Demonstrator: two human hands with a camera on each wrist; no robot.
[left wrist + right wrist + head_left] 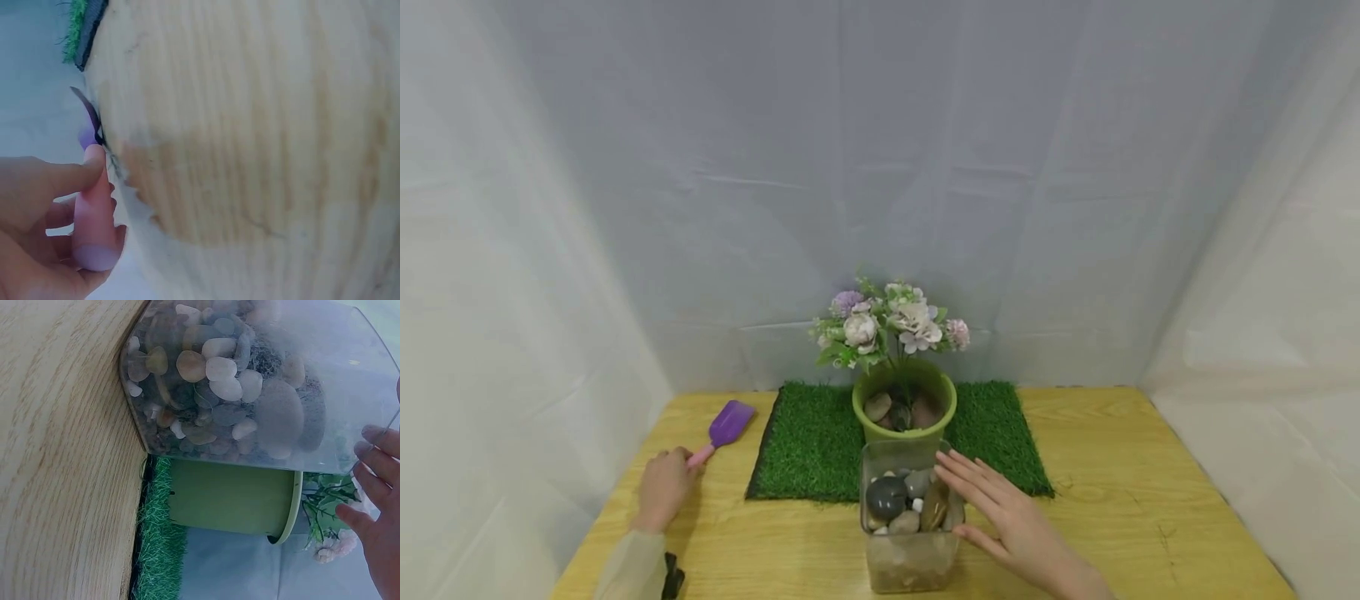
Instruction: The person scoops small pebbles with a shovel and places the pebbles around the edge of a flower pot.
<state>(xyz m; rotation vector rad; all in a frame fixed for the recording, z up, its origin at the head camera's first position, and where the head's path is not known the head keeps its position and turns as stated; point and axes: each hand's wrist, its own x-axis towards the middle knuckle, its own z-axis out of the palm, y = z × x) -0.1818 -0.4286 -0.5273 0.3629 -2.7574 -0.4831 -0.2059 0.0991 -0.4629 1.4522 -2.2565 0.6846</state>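
Observation:
My left hand (666,486) grips the pink handle of a small shovel (732,423) with a purple blade, at the left of the table. In the left wrist view, thumb and fingers curl round the pink handle (94,209). A clear plastic container (912,560) holds dark, grey, brown and white stones (887,498). My right hand (1011,523), fingers straight, lies at the container's right rim; the right wrist view has its fingertips (374,432) at that edge. Just behind the container stands a green flowerpot (865,423) with stones and pale flowers (910,317) in it.
Under the pot lies a green artificial grass mat (812,454) on the yellow wooden table (1120,475). White sheets (887,167) hang behind the table and on both sides.

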